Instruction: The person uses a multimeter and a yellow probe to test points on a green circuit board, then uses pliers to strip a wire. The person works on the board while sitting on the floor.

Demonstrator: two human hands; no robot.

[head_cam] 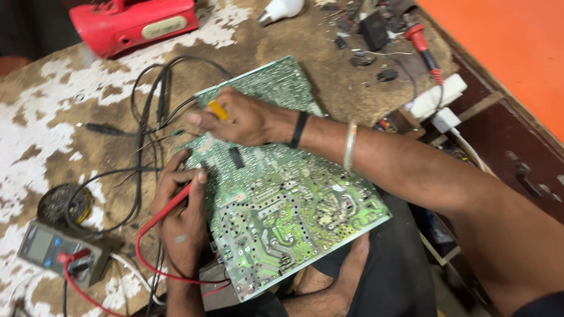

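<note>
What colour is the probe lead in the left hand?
Red: the left hand pinches a red probe lead against the green circuit board. Head view.

Grey multimeter screen (39,246) at left; pale oval label (164,28) on red lamp (133,21).

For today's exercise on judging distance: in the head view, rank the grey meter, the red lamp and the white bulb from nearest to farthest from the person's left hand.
1. Grey meter: nearest to the left hand, lower left on the table.
2. Red lamp: farther, at the top edge, left of centre.
3. White bulb: farthest, at the top, right of the lamp.
</note>
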